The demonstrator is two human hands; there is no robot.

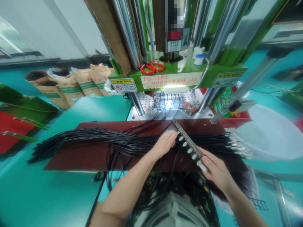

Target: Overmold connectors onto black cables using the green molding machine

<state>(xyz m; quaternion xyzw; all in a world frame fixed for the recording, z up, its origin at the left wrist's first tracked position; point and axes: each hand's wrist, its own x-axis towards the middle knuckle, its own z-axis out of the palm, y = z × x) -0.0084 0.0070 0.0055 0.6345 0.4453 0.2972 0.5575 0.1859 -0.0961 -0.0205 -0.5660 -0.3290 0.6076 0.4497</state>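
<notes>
My right hand (216, 168) pinches the metal bar (189, 140); my left hand (167, 142), fingers together, seems to pinch its edge. Hold connectors (189, 150) square (no tugging).

A factory workshop, shown by the green press (209, 73) and sacks (68, 86).

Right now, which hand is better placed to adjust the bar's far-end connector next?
Left, likely: left hand is by the far end of the metal bar; right hand grips its near end.
</notes>
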